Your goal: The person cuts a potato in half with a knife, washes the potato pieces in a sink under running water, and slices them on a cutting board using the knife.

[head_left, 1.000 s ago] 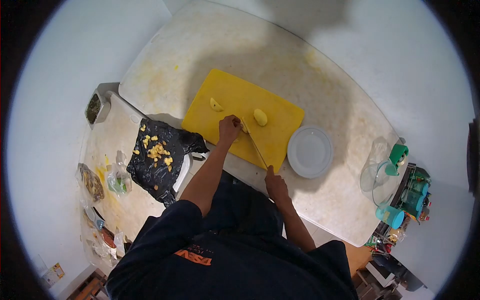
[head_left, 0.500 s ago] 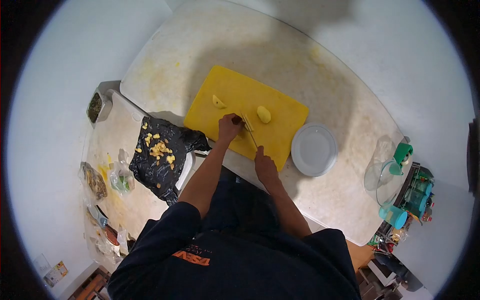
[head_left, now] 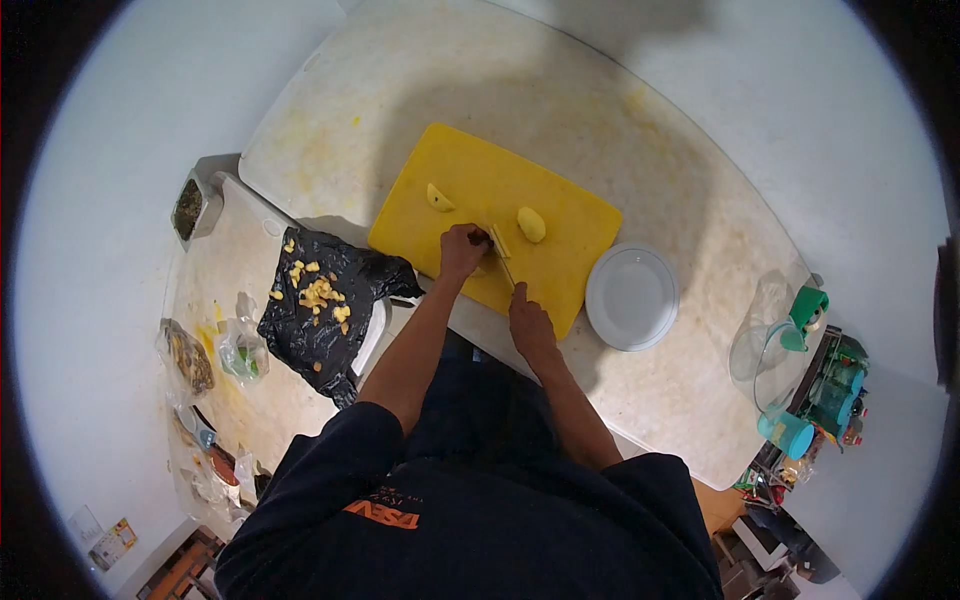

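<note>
On a yellow cutting board (head_left: pixel 470 155), my left hand (head_left: pixel 461 251) is closed with bent fingers over a piece of peeled potato, mostly hidden beneath it. The knife (head_left: pixel 506 269) has its handle in my right hand (head_left: pixel 531 321), which is wrapped round it near the board's front edge. Its blade points away from me, close beside my left fingertips. Thin cut potato strips (head_left: pixel 500 240) lie against the blade's far side. A peeled potato piece (head_left: pixel 531 225) rests to the right of them, and a potato wedge (head_left: pixel 439 198) sits further left.
A white plate (head_left: pixel 632 297) stands right of the board. To the left, a black plastic bag (head_left: pixel 310 345) holds potato peelings. Several plastic bags (head_left: pixel 243 355) lie at the far left. A clear bowl (head_left: pixel 772 370) and green cup (head_left: pixel 807 305) stand at the table's right end.
The view has shifted slightly. Both hands stay at the strips, with the knife at nearly the same place and angle. The potato piece and wedge keep their places on the board.
</note>
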